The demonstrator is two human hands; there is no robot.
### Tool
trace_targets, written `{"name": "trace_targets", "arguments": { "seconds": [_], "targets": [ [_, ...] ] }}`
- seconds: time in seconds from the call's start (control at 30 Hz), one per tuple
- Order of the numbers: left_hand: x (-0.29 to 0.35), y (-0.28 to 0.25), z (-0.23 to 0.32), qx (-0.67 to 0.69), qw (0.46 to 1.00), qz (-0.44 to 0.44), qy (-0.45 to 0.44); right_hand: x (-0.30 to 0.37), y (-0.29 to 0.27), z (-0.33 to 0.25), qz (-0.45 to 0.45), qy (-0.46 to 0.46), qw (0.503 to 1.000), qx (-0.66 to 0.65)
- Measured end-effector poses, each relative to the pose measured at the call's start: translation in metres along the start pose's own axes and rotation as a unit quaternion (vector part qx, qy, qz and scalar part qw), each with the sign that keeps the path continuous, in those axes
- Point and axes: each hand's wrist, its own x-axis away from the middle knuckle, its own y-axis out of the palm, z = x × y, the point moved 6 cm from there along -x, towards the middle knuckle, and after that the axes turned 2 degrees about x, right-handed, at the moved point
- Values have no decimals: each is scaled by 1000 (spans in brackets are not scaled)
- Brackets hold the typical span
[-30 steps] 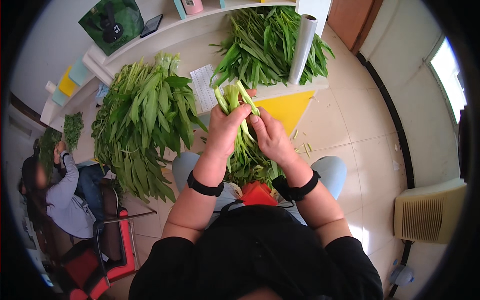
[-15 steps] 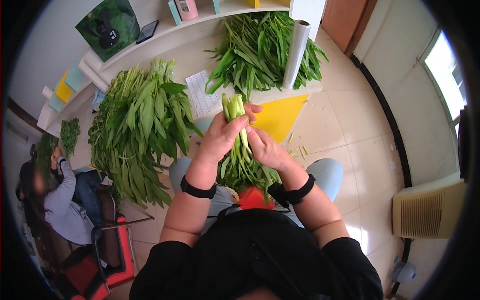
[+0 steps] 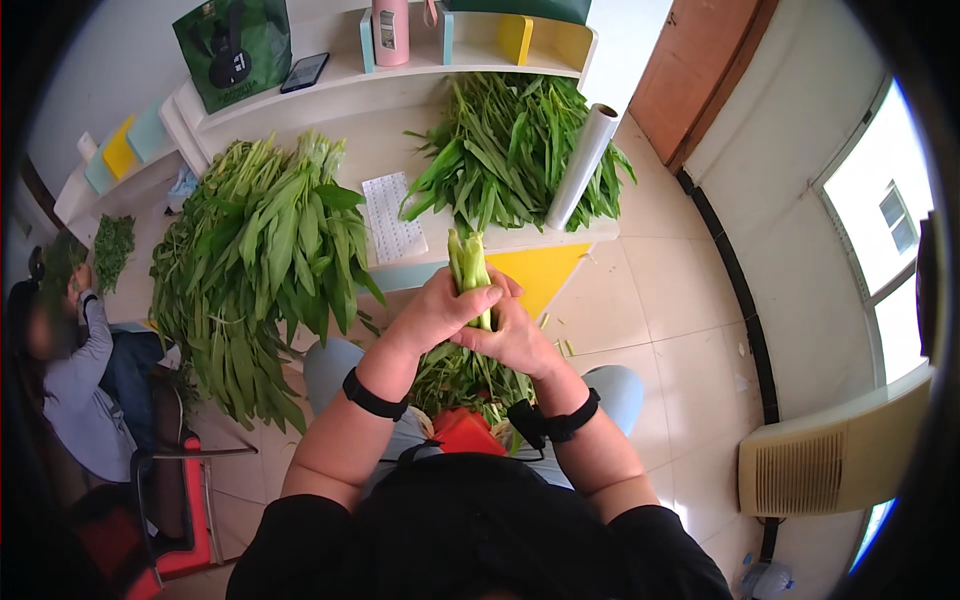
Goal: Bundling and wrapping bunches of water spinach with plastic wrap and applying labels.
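Above the seated person's knees, one bunch of long-leaved greens (image 3: 468, 262), water spinach by the look of it, is held with its pale stem ends upward; the left hand (image 3: 445, 308) wraps round the stems, thumb pressed across their front, while the right hand (image 3: 512, 335) clasps just below, its thumb near the stalks; the ends look roughly level, so I judge the gathering of this bunch well along; no tie or wrapping shows on it, and leaves hang beneath both hands toward a red object (image 3: 465, 432) whose kind I cannot make out.

On the desk (image 3: 385, 158), a big left heap (image 3: 260, 240) spills over the front edge and a right heap (image 3: 510, 150) lies farther along; which is finished and which is waiting I cannot tell; a roll of clear film (image 3: 583, 168) leans by the right heap; stem scraps (image 3: 565, 347) litter the floor.

Among the containers, a dark green bag (image 3: 232, 60) stands on the raised shelf (image 3: 345, 82), its contents hidden; a pink bottle (image 3: 390, 30) sits between pale blue dividers (image 3: 367, 42), its filling out of sight.
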Motion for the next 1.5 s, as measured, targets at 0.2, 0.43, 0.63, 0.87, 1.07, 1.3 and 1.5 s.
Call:
{"name": "trace_targets", "arguments": {
  "seconds": [0.2,0.43,0.63,0.87,1.07,1.3,1.5],
  "targets": [
    [3,5,6,-66,994,-71,40,1,8,-1,-96,-34,992,74],
    [5,-12,7,22,998,12,62,-3,11,-12,-60,-49,991,112],
    [5,-2,10,58,996,-13,64,3,10,-4,14,-51,998,26],
    [14,-3,-7,-44,996,-48,55,1,10,11,-73,-62,994,48],
    [10,-23,-19,105,990,44,85,-21,16,2,-114,4,993,19],
    [13,-81,-40,238,950,184,90,-107,-56,22,-187,84,964,172],
    [18,-64,-58,300,945,132,14,-221,-103,41,67,39,951,300]
  ]
}}
